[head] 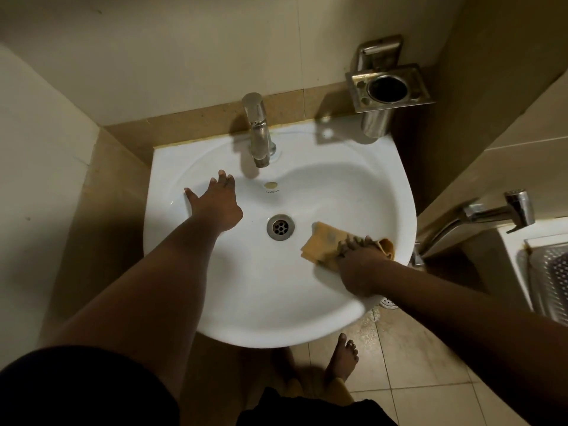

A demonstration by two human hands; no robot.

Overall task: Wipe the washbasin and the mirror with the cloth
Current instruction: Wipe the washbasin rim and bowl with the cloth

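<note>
White washbasin (215,302) fills the corner. My right hand (358,272) grips the cloth (322,244) at its right wall, just right of the drain (280,227); my left hand (215,201) rests open on the far left slope.

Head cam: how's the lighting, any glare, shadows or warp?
Head view: dim, warm light; the white washbasin is the brightest area, with soft sheen but no blown glare. The tap throws a shadow into the bowl. Wide-angle warp bends the walls and stretches the forearms. The right hand on the cloth looks slightly soft.
</note>
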